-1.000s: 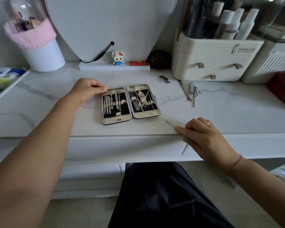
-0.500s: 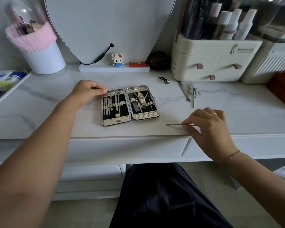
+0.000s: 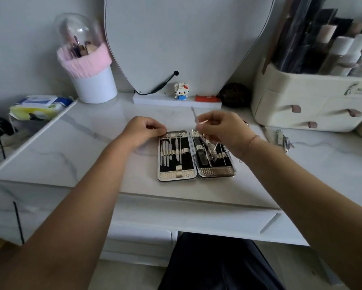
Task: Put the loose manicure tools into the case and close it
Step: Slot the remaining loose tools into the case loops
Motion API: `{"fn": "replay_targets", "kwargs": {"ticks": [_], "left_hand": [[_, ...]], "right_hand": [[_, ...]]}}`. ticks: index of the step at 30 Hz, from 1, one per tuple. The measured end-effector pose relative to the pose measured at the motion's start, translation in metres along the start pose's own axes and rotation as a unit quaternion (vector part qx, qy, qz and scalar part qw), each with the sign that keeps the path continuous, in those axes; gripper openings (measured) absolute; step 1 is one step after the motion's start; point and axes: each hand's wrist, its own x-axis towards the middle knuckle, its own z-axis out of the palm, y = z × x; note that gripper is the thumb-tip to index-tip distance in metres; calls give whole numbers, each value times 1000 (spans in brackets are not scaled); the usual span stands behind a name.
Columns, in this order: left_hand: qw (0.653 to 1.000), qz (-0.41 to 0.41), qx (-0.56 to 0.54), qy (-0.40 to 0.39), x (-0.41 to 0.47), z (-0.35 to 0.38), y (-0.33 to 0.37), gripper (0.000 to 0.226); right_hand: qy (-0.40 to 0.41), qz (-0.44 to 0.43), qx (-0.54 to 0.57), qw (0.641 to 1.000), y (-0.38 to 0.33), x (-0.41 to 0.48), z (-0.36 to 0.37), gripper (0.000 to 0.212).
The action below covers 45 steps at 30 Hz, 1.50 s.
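On the tabletop (image 3: 81,155): one case (image 3: 177,174), lying open, both halves flat. Left hand (image 3: 143,130), fingers curled, grips its far-left corner, same as 0.5 s ago. Right hand (image 3: 221,128) pinches one thin metal tool (image 3: 194,115). It was near the tabletop's front edge and is now raised over the case's right half. At least two loose tools (image 3: 282,139) lie right of the case.

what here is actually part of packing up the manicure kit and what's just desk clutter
Part of the job:
- open case
- thin metal tool, pinched in the right hand
- left hand, at the case's far-left corner
- loose tools, lying off to the right

Just lying about:
- pink-cuffed brush cup
- cat figurine
- drawer organiser
- wipes pack
- mirror
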Motion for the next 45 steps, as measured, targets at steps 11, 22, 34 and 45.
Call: {"fn": "replay_targets", "kwargs": {"ticks": [11, 22, 34, 45], "left_hand": [[999, 28, 42, 1, 4, -2, -3, 8], [999, 29, 41, -1, 3, -3, -2, 10], [999, 27, 37, 0, 2, -3, -2, 9], [999, 25, 39, -2, 2, -2, -2, 6]], "right_hand": [[-107, -12, -79, 991, 10, 58, 42, 64], [-134, 1, -72, 988, 7, 64, 43, 48], [-113, 0, -132, 985, 10, 68, 45, 23], [-96, -106, -450, 881, 10, 64, 44, 27]]}}
